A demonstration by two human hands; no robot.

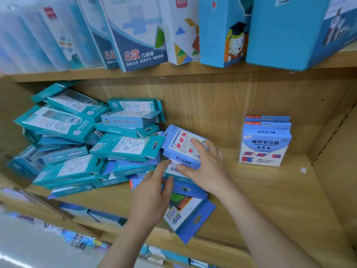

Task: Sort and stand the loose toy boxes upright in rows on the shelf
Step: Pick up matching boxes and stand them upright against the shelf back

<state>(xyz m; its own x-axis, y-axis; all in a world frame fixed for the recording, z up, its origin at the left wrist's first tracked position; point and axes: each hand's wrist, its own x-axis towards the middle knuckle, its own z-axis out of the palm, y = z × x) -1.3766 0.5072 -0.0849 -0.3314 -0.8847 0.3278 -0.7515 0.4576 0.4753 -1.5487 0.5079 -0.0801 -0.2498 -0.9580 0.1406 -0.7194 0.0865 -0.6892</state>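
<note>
Your right hand (204,167) holds a pale blue box (179,146), fingers curled over its face, tilted at the right edge of the teal pile (77,144). Your left hand (152,192), fingers nearly straight, touches a flat blue box (188,189) below. Upright boxes (264,146) stand well right of the pile on the shelf (270,200).

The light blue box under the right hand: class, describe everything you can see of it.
The light blue box looks like thin cardboard, with red squares on a white face panel and a hang-hole tab. It sits tilted against the teal box pile, held by the right hand: fingers on top, thumb on its front side.
</note>
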